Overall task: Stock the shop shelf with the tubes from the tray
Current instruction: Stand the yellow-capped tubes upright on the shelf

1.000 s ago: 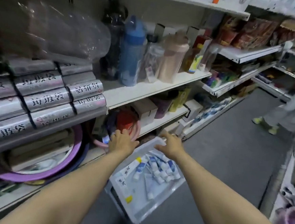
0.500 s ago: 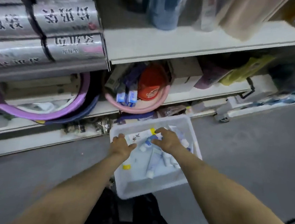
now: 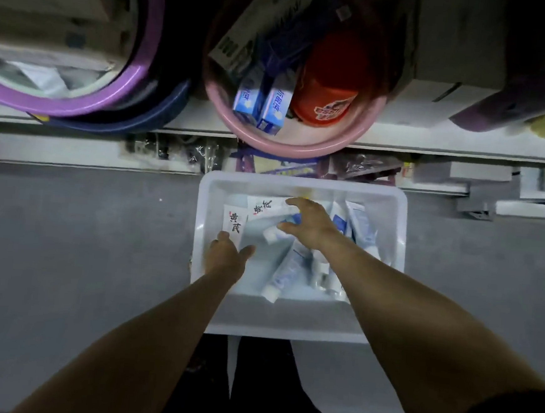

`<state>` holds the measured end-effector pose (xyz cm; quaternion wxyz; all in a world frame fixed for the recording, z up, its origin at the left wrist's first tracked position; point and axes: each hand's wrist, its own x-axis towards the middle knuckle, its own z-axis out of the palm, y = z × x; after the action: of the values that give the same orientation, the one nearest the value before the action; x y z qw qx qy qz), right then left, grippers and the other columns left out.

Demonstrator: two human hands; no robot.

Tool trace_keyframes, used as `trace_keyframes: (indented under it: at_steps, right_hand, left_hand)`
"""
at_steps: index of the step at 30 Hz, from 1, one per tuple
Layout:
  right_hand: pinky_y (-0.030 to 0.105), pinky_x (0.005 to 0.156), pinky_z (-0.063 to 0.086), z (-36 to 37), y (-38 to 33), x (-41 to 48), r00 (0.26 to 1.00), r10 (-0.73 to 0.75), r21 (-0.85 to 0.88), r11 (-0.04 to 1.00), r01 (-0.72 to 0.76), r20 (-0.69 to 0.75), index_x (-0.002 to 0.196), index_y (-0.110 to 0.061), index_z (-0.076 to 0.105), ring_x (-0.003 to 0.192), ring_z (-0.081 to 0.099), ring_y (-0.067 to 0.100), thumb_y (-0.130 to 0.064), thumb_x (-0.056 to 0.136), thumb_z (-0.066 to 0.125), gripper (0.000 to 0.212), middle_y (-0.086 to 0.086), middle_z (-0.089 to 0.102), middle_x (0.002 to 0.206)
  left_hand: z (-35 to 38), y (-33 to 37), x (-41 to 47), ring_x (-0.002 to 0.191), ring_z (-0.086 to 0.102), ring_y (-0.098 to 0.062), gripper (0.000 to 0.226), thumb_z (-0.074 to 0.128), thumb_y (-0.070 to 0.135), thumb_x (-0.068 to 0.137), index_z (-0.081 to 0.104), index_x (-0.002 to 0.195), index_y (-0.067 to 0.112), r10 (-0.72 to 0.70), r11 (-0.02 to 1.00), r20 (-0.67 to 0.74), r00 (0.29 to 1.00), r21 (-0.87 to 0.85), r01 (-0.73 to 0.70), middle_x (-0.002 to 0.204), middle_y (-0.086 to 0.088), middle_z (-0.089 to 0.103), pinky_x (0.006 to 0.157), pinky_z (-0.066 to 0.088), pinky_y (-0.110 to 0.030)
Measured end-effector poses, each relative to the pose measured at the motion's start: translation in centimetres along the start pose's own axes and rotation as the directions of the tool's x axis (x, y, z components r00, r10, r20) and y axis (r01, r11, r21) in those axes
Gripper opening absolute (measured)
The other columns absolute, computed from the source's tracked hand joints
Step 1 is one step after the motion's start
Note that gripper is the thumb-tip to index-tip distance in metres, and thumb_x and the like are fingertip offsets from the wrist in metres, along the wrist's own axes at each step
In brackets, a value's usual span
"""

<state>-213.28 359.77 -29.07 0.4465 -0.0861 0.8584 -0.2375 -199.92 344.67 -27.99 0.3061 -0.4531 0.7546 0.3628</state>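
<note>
Now tray (image 3: 287,333) sits grounded below shelf (image 3: 410,135); right hand (image 3: 312,225) pinches a toothpaste tube (image 3: 264,207), left hand (image 3: 226,256) grip unclear. Picking starts.

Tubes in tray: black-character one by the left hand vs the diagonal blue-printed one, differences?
Print: the character tube is white with black characters; the blue-printed tube has blue print.
Pose: the character tube lies along the tray's left wall; the blue-printed tube lies diagonally, white cap nearest.
Contact: the left hand reaches the character tube's end; the blue-printed tube is ungripped.
Both lie flat in the tray.
</note>
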Motion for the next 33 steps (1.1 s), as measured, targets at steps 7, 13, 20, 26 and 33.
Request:
trace_keyframes:
  at_steps: [7,13,20,26,33]
  right_hand:
    - [0.037,0.114,0.032,1.2,1.8,2.8,0.999,-0.024,-0.048,0.999,0.026,0.042,0.145,-0.023,0.044,0.14,0.032,0.02,-0.045,0.083,0.073,0.072,0.002,0.04,0.151]
    - [0.038,0.101,0.044,3.0,1.7,4.1,0.993,0.045,-0.116,0.993,-0.032,0.106,0.137,-0.024,0.052,0.118,0.053,0.025,-0.053,0.076,0.074,0.071,0.004,0.058,0.132]
    - [0.04,0.084,0.053,4.9,2.5,4.1,0.993,0.115,-0.084,0.99,-0.114,0.007,0.115,-0.028,0.064,0.104,0.059,0.021,-0.051,0.073,0.075,0.049,-0.003,0.067,0.109]
    - [0.041,0.083,0.055,4.6,2.7,4.0,0.99,0.142,0.027,0.989,-0.143,0.024,0.109,-0.021,0.063,0.096,0.062,0.02,-0.04,0.077,0.077,0.04,-0.001,0.067,0.104]
    - [0.027,0.057,0.039,2.5,2.1,1.3,0.979,0.137,-0.01,0.991,-0.137,0.154,0.093,-0.005,0.071,0.075,0.06,0.019,-0.045,0.086,0.068,0.041,0.005,0.064,0.081]
  left_hand:
    - [2.6,-0.9,1.5,0.117,0.051,-0.033,0.063,0.072,0.038,0.084,0.044,0.134,0.011,-0.04,0.996,-0.095,0.995,-0.083,0.032,0.124,-0.016,0.056,0.099,0.041,-0.04]
    - [3.4,-1.7,1.8,0.11,0.055,-0.027,0.058,0.075,0.033,0.082,0.048,0.13,0.015,-0.027,0.99,-0.135,0.99,-0.143,0.007,0.12,-0.011,0.059,0.091,0.042,-0.032]
    - [5.0,-2.2,3.4,0.108,0.058,-0.029,0.057,0.077,0.039,0.076,0.053,0.12,0.011,-0.19,0.959,-0.103,0.976,-0.234,0.162,0.116,-0.008,0.063,0.089,0.047,-0.034]
    - [5.2,-0.9,3.9,0.104,0.058,-0.032,0.061,0.08,0.036,0.072,0.045,0.115,0.01,-0.254,0.948,-0.093,0.963,-0.22,0.229,0.114,-0.01,0.058,0.083,0.047,-0.038]
    - [3.5,-1.4,2.5,0.086,0.066,-0.026,0.05,0.081,0.036,0.072,0.061,0.109,0.009,-0.247,0.921,0.064,0.967,-0.294,0.255,0.104,-0.008,0.066,0.073,0.058,-0.034]
